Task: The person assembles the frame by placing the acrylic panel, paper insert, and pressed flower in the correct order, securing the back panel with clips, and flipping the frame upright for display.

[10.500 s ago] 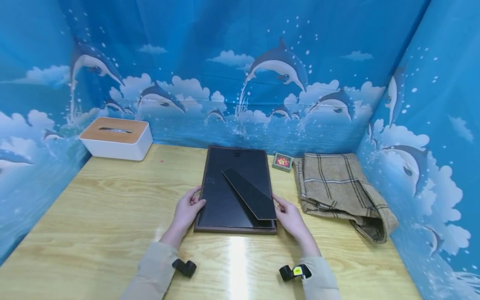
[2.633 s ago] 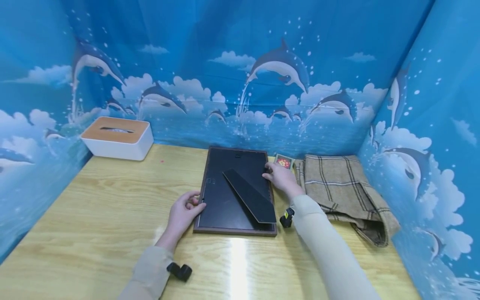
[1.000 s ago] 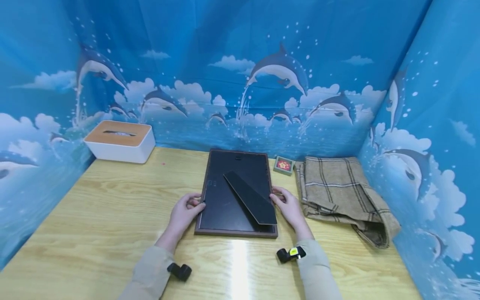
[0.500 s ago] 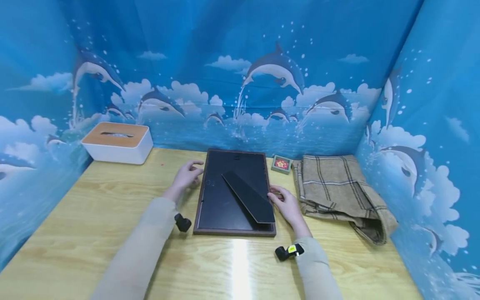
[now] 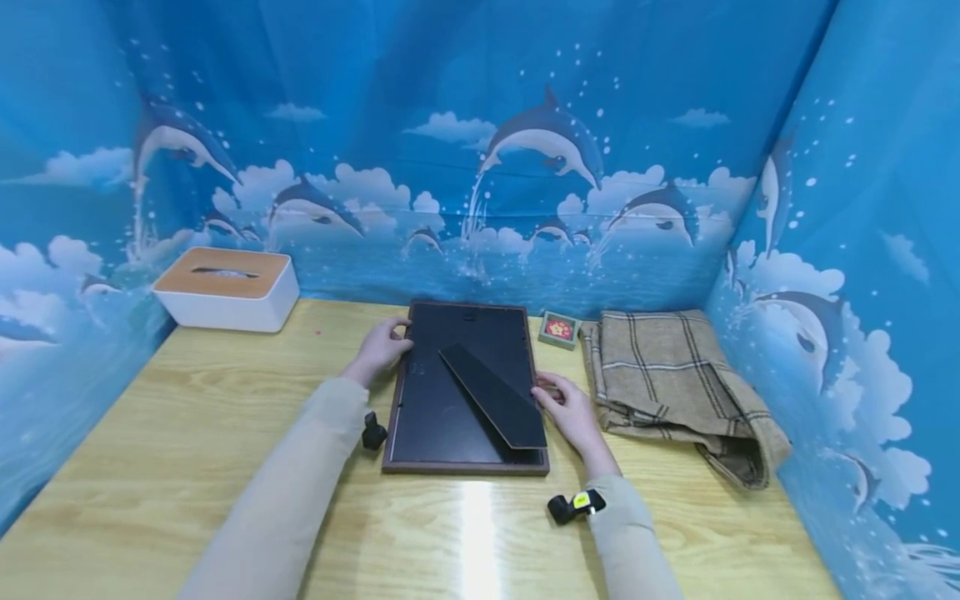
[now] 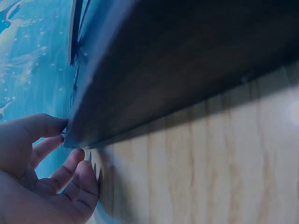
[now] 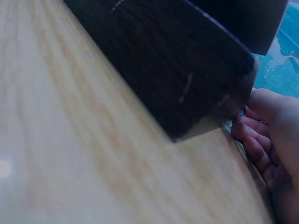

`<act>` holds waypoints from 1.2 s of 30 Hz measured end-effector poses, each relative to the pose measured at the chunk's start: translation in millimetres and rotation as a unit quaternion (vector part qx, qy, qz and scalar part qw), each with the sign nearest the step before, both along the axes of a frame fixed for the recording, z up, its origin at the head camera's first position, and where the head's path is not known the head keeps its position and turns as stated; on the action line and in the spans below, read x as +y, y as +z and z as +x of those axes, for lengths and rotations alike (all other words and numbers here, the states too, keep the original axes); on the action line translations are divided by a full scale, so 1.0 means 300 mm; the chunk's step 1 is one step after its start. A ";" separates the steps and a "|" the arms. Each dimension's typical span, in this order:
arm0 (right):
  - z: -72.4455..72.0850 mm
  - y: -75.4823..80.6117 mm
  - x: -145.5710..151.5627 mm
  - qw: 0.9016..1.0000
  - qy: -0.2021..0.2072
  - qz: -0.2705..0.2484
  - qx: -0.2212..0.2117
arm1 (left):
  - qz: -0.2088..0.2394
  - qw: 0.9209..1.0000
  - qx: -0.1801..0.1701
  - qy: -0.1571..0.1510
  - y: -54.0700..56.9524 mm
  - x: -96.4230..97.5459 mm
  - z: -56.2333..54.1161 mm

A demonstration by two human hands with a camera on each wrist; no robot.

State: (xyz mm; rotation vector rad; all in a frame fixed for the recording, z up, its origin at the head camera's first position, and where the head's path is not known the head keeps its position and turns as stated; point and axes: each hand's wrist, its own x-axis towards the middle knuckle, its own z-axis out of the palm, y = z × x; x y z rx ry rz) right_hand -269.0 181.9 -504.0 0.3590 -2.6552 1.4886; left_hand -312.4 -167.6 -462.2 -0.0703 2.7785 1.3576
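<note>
A dark picture frame (image 5: 427, 417) lies face down on the wooden table, its black back up. A black stand leg (image 5: 498, 404) slants across that back, a little raised at its lower end. My left hand (image 5: 381, 350) pinches the frame's left edge near the far corner; in the left wrist view the thumb (image 6: 49, 123) meets the edge while several fingers curl below. My right hand (image 5: 573, 417) holds the right edge, beside the wide end of the leg. In the right wrist view the right fingers (image 7: 254, 135) curl at the frame's side, partly hidden.
A white tissue box (image 5: 225, 308) with a wooden lid stands at the back left. Right of the frame sits a small green square box (image 5: 558, 329) with a red and yellow picture. Beside it lies a folded brown checked cloth (image 5: 660, 367). A dolphin-print curtain (image 5: 450, 167) closes off the back.
My left hand has slid from the middle of the frame's left edge up to its far part. Earlier the right hand reached the upper right edge, then came back down. The frame has barely moved.
</note>
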 end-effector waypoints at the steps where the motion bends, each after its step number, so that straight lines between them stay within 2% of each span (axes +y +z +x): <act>1: 0.000 0.001 0.000 1.000 0.000 -0.002 0.000 | -0.003 1.000 0.001 0.001 0.002 0.001 0.001; 11: -0.002 0.007 -0.002 1.000 0.002 -0.001 -0.002 | -0.001 1.000 0.003 0.002 -0.004 0.002 -0.001; 16: 0.000 0.008 -0.005 1.000 0.002 0.002 -0.004 | 0.005 1.000 -0.006 0.006 -0.004 0.003 0.003; 21: 0.002 0.015 -0.008 1.000 0.003 0.011 -0.015 | 0.033 0.999 -0.036 0.023 0.000 0.005 0.016; 26: 0.001 0.027 -0.016 0.999 0.003 0.024 -0.039 | 0.040 0.997 -0.065 0.022 0.004 0.009 0.030; 32: 0.003 0.033 -0.026 0.998 -0.002 0.018 -0.054 | 0.068 0.996 -0.062 0.019 0.005 0.011 0.031; 36: 0.010 0.046 -0.030 0.998 0.002 -0.039 -0.039 | 0.103 0.994 -0.036 0.022 0.019 0.002 0.024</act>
